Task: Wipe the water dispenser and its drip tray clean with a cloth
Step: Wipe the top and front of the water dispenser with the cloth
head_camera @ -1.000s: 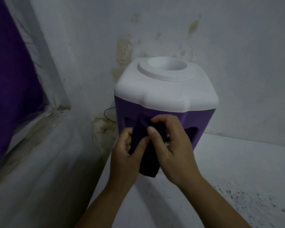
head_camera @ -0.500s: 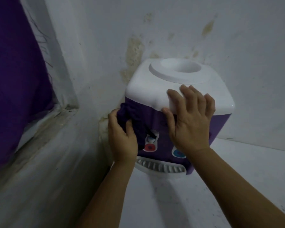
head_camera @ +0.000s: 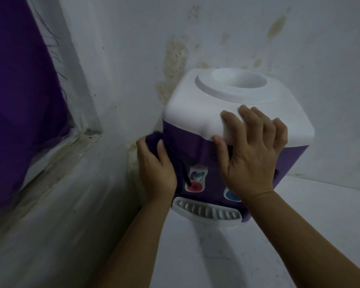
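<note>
Head view: a person's left hand [head_camera: 156, 173] grips a dark cloth [head_camera: 153, 140] against the near-left corner of the purple-and-white water dispenser [head_camera: 187, 142], which stands in the wall corner, while the open right hand [head_camera: 252, 154] braces its front. Firm downward strokes would likely serve best. The drip tray [head_camera: 206, 210] sits untouched below; the dispenser's left side stays hidden.

No legible text, label or brand — water dispenser [head_camera: 197, 146] front too dim and blurred.
</note>
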